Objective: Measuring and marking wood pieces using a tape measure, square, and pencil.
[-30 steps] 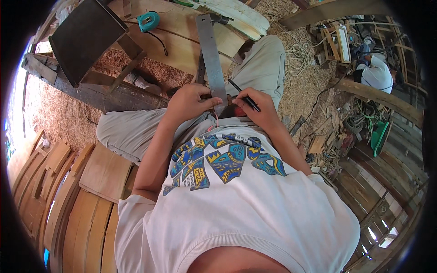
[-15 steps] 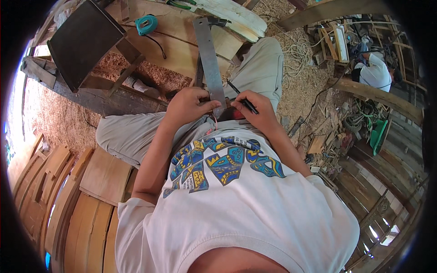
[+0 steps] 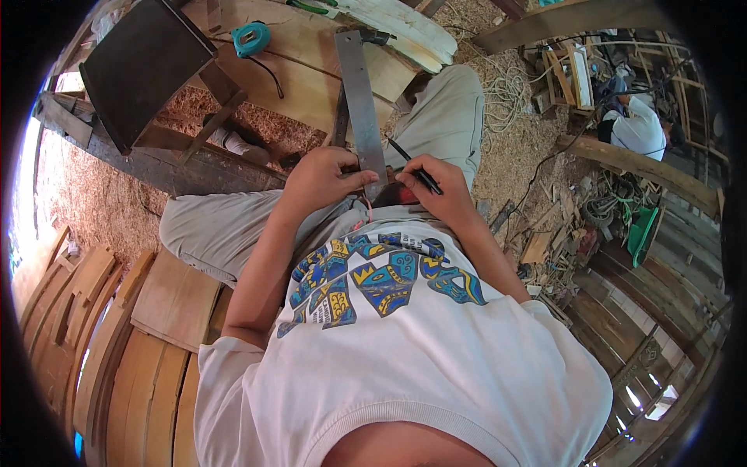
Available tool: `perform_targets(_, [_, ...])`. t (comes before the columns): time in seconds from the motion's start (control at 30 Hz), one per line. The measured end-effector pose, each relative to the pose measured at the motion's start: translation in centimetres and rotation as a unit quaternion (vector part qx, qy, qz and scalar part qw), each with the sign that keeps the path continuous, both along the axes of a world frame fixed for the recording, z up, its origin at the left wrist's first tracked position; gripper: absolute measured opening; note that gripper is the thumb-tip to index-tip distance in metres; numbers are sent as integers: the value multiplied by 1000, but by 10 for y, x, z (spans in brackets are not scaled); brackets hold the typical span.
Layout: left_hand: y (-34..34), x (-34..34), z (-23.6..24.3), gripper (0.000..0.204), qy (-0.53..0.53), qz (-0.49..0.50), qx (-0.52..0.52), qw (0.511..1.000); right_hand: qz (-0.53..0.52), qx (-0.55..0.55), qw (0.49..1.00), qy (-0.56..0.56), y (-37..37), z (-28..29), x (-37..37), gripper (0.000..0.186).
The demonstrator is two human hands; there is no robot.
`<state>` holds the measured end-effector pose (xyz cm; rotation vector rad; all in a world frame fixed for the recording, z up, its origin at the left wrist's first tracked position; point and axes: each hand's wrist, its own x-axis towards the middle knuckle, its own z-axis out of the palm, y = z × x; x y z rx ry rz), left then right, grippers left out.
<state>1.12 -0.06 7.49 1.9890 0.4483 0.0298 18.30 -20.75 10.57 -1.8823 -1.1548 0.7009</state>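
Observation:
My left hand pinches the lower end of a long flat steel blade or straightedge between thumb and fingers, near my lap. The blade points away from me, over a dark bar or handle and a dark hammer-like tool. My right hand is closed around a slim black pen or marker, right beside the blade's lower end; its tip area is too small to make out. A teal tape measure and green-handled pliers lie on wooden boards beyond.
A dark panel on wooden legs stands upper left. Stacked planks lie lower left. Rope, cables, wood scraps and shavings cover the ground at right. A beam crosses near another person in a white shirt.
My right hand and pen have shifted very slightly down and left since a second ago. My left hand stays on the blade.

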Motion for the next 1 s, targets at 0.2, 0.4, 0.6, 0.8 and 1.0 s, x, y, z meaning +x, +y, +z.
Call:
perform_targets(0.2, [0,1,4,41,-4,4,-5,1000,2,4,1000,-1,1,2,0,16])
perform_targets(0.4, [-1,1,-2,43,-21,8,1,1000,0,4,1000,6,1,1,1,16])
perform_targets(0.6, [0,0,-4,43,-16,1,10,1000,20,-2,1000,-7,-1,0,3,16])
perform_targets(0.8, [-1,0,-1,41,-16,-1,9,1000,21,18,1000,-12,-1,-4,3,16])
perform_targets(1.0, [0,0,1,39,-18,-6,25,999,8,-10,1000,5,1,1,2,16])
